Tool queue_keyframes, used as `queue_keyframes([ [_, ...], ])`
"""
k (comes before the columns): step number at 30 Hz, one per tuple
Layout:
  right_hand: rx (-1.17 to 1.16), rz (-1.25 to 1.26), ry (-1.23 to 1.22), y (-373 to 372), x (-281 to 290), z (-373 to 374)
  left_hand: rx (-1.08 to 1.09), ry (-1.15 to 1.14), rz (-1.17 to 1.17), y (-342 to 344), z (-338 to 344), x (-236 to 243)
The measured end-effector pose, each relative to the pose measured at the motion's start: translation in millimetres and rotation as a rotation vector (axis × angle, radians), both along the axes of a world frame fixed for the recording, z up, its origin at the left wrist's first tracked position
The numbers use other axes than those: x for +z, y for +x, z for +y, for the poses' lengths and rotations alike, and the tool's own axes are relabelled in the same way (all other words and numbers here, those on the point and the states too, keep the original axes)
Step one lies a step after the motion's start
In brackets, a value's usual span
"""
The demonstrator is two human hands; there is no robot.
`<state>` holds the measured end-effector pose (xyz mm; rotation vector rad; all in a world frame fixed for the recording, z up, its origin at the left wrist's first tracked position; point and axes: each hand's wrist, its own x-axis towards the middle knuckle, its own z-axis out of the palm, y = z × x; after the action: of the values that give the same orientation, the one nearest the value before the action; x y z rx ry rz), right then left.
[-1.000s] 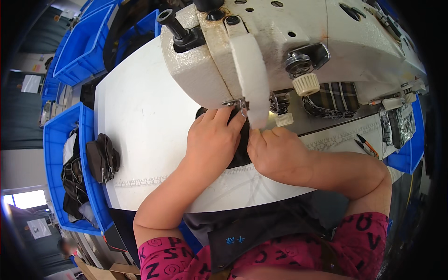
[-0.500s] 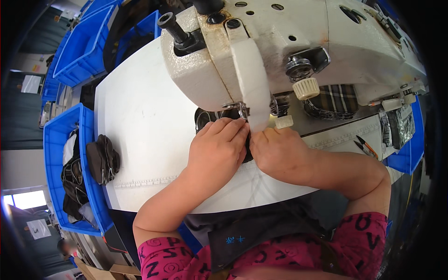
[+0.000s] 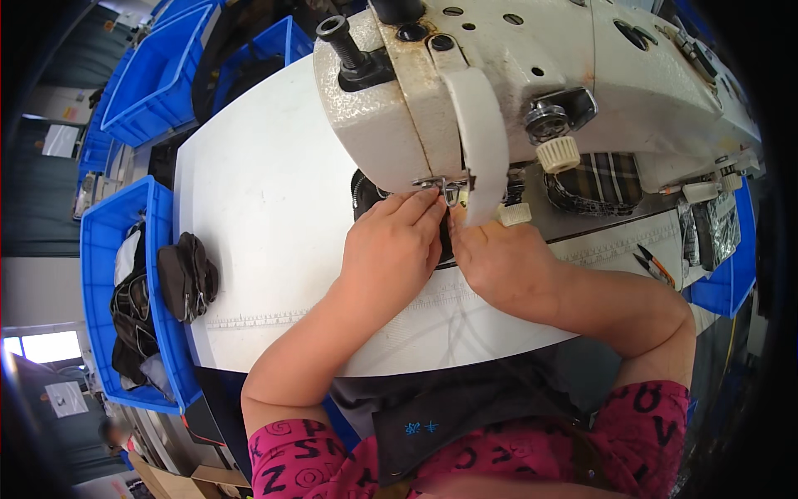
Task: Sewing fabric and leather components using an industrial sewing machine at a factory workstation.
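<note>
A black fabric piece with a zipper edge (image 3: pixel 359 198) lies on the white table under the head of a sewing machine (image 3: pixel 374 125). My left hand (image 3: pixel 391 245) presses on it with fingers held together, their tips right beside the metal presser foot (image 3: pixel 450 190). Close by on the right, my right hand (image 3: pixel 511 264) is curled, thumb and fingers gripping the fabric's near right part. Both hands cover most of the piece. A white guard (image 3: pixel 482 137) on the machine hides part of the right fingertips.
A blue bin (image 3: pixel 158 283) of dark pouches stands left, with more dark pouches (image 3: pixel 187 276) at the table edge. A plaid fabric piece (image 3: pixel 594 183) sits under the machine arm. Orange-handled snips (image 3: pixel 655 264) lie right, near a printed ruler strip (image 3: pixel 615 241). More blue bins (image 3: pixel 158 75) stand behind.
The view has shifted slightly, so the machine appears farther right and higher. Less of the fabric's zipper edge shows beside the machine head. Both hands keep their hold.
</note>
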<state>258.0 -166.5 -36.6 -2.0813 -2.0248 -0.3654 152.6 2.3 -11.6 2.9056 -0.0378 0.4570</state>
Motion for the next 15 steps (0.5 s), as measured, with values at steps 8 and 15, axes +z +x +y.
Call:
queue_keyframes([
  [8, -0.028, -0.045, 0.010, 2, 3, -1, 0.004, -0.016, -0.008, 2, 3, -1],
  [15, -0.066, 0.016, 0.001, 5, -5, 2, -0.003, -0.015, -0.046, 3, 5, -5],
])
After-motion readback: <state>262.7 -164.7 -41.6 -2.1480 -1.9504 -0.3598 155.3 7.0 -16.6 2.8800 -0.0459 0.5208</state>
